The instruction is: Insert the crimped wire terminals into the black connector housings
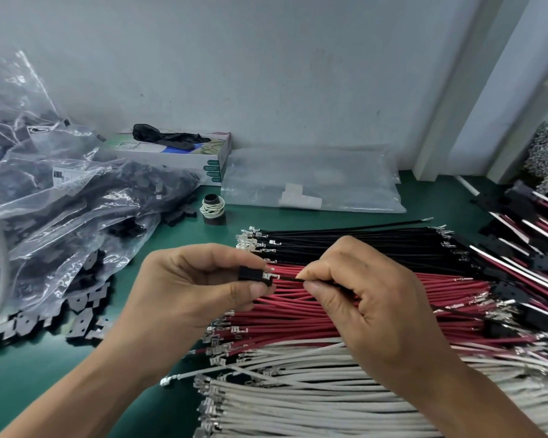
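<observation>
Left hand (200,279) pinches a black housing (254,275) steady over the desk (60,384), opening facing right. Right hand (361,298) grips a black wire (290,280) close behind its terminal (271,275), probably so it won't flex going in.

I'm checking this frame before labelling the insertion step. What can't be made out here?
- Head view: how far the terminal sits in the black housing; the left hand covers most of the housing.
- Head view: the housing's slots, too small and dark.
- Head view: the far end of the black wire, hidden behind the right hand.
- Head view: the label on the plastic bag, blurred.
</observation>
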`<state>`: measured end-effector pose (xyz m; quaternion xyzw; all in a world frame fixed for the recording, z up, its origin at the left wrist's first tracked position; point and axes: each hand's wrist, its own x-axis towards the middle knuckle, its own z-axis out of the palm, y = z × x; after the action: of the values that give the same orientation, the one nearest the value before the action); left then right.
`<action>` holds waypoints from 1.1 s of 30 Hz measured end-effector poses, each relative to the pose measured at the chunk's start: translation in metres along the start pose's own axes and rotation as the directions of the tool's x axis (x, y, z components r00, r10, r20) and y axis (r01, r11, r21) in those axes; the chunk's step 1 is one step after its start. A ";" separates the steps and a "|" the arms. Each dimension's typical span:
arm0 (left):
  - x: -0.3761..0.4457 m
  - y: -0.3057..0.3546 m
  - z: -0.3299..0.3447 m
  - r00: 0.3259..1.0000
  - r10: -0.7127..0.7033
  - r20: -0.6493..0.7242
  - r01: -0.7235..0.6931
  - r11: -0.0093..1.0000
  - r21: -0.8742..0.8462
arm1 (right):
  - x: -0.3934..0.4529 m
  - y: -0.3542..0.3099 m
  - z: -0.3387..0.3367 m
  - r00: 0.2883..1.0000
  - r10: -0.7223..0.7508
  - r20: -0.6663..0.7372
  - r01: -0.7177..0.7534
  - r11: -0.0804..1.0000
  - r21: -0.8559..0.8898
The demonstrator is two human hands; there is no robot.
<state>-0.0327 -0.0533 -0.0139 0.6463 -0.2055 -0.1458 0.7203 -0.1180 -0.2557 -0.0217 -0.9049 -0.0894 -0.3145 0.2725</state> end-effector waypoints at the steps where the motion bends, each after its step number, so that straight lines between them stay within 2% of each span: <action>1: 0.000 0.000 0.000 1.000 0.008 -0.003 -0.008 1.000 0.011 | 0.000 0.000 0.000 1.000 -0.007 0.014 0.007 1.000 0.005; 7: 0.000 0.001 -0.002 0.999 0.023 0.029 -0.024 0.999 0.031 | 0.003 0.003 -0.002 0.999 -0.021 0.047 0.018 0.998 0.064; 12: -0.002 -0.003 0.004 0.988 0.154 -0.013 -0.149 0.972 0.179 | 0.002 -0.007 0.012 0.992 -0.124 0.006 0.124 0.976 -0.177; 13: -0.002 -0.003 0.005 0.986 0.162 -0.033 -0.153 0.971 0.184 | 0.002 -0.007 0.013 0.992 -0.127 0.000 0.125 0.975 -0.183; 17: -0.002 -0.003 0.006 0.990 0.132 -0.044 -0.124 0.982 0.141 | 0.004 -0.002 0.012 0.997 -0.077 -0.027 0.074 0.994 -0.080; 24: -0.006 -0.002 0.005 0.985 0.173 -0.005 -0.170 0.974 0.151 | 0.003 -0.008 0.023 0.986 -0.160 -0.040 0.153 0.978 -0.142; 28: -0.004 -0.005 0.004 0.983 0.182 0.002 -0.176 0.949 0.263 | 0.006 -0.006 0.019 0.983 -0.175 -0.052 0.160 0.964 -0.213; 31: 0.002 -0.006 -0.002 0.984 0.175 -0.045 -0.150 0.930 0.335 | 0.010 -0.006 0.009 0.978 -0.167 -0.123 0.124 0.946 -0.299; 33: 0.004 -0.006 -0.008 0.983 0.159 -0.089 -0.121 0.935 0.334 | 0.008 -0.008 0.007 0.987 -0.150 -0.064 0.130 0.961 -0.244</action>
<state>-0.0247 -0.0492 -0.0197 0.7479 -0.2308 -0.0209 0.6221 -0.1112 -0.2450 -0.0181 -0.9089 -0.1035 -0.3783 0.1419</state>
